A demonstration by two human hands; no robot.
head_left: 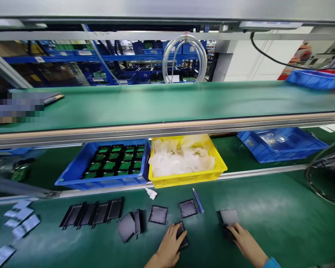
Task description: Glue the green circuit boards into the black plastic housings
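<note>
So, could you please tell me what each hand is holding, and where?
Left hand grips a dark square plate at its near edge; right hand covers another.

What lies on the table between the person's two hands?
In the head view, only bare green mat lies between the left hand and the right hand; each hand rests on its own dark flat piece.

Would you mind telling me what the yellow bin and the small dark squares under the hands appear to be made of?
The yellow bin looks like moulded plastic: uniform bright colour, smooth thick rim. The dark squares seem to be matte plastic or metal frames, flat and dull grey; the picture leaves that open.
</note>
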